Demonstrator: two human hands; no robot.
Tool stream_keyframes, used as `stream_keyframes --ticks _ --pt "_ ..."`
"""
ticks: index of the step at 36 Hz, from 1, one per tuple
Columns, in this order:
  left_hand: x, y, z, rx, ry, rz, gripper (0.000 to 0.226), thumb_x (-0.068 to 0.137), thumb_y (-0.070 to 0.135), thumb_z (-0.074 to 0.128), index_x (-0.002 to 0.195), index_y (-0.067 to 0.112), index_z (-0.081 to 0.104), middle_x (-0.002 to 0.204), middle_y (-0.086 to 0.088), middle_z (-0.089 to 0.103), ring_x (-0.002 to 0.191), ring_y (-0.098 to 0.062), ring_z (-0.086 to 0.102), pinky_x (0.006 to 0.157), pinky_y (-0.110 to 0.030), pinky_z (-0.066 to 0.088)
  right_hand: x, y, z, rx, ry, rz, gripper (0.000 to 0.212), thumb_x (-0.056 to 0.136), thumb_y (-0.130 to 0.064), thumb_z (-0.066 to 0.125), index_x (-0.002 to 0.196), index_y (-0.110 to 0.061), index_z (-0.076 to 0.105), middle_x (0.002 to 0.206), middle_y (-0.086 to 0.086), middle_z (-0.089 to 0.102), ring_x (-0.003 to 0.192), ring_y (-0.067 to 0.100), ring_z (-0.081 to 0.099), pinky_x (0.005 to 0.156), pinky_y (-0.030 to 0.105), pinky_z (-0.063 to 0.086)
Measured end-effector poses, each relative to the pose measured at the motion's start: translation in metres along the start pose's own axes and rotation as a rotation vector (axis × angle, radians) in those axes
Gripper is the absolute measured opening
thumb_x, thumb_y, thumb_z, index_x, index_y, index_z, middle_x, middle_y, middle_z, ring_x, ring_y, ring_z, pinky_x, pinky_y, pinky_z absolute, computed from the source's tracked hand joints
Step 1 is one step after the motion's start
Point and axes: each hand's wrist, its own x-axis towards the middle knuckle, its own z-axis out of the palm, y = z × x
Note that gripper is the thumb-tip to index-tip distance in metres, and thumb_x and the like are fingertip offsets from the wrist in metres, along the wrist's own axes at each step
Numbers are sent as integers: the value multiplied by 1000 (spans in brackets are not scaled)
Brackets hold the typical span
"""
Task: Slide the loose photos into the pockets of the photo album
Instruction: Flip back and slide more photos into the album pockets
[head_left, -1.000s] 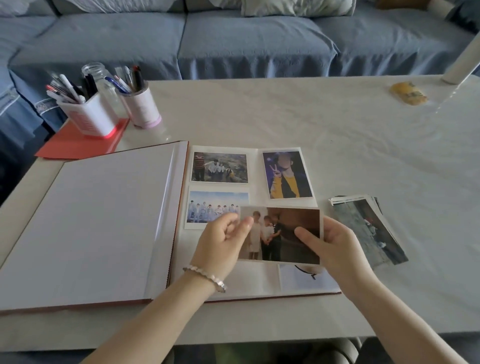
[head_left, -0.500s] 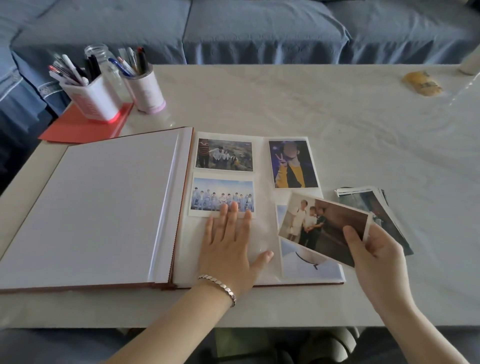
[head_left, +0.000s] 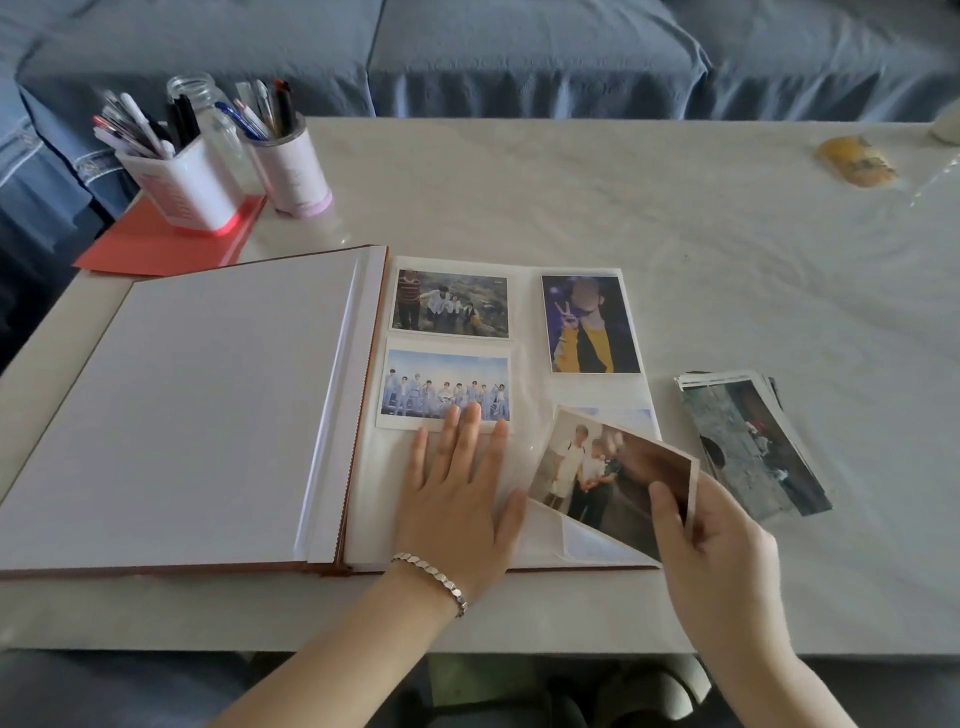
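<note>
The photo album (head_left: 208, 415) lies open on the table, with three photos in pockets on its right page. My left hand (head_left: 457, 493) lies flat, fingers straight, on the lower left pocket of that page, just below the blue group photo (head_left: 447, 387). My right hand (head_left: 711, 551) pinches a loose photo (head_left: 602, 478) of people standing by its right edge. The photo is tilted, and its left corner sits over the lower right pocket. A stack of loose photos (head_left: 748, 447) lies on the table right of the album.
Two pen holders (head_left: 192, 187) and a glass jar (head_left: 208, 104) stand on a red folder (head_left: 156, 244) at the far left. A yellow packet (head_left: 857, 161) lies at the far right. A blue sofa (head_left: 519, 52) runs behind the table.
My left hand let go of the photo and pressed flat onto the page. My right hand carried the photo right, then lowered and tilted it toward the lower right pocket.
</note>
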Motion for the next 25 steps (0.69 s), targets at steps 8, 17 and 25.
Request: stream_keyframes --ticks 8,17,25 --pt "-2 1 -3 -28 -4 -6 62 96 53 17 138 15 45 144 -12 40 135 -31 35 107 -43 17 1 5 -2 79 -245 159 25 91 -10 56 68 -21 58 46 -15 55 55 -5 54 44 7 37" --pt "-1 0 -7 -38 -59 18 61 96 50 17 133 16 52 141 -12 45 132 -31 40 104 -54 25 24 4 -4 89 -461 327 20 92 -15 57 78 -12 71 69 -3 70 67 12 65 62 22 50" --pt "-5 -7 -23 -187 -97 114 87 82 66 -5 147 17 27 157 -5 7 144 -20 -4 110 -29 -13 36 -14 25 59 -602 325 22 92 -20 57 72 -23 66 76 0 70 79 22 66 75 34 52"
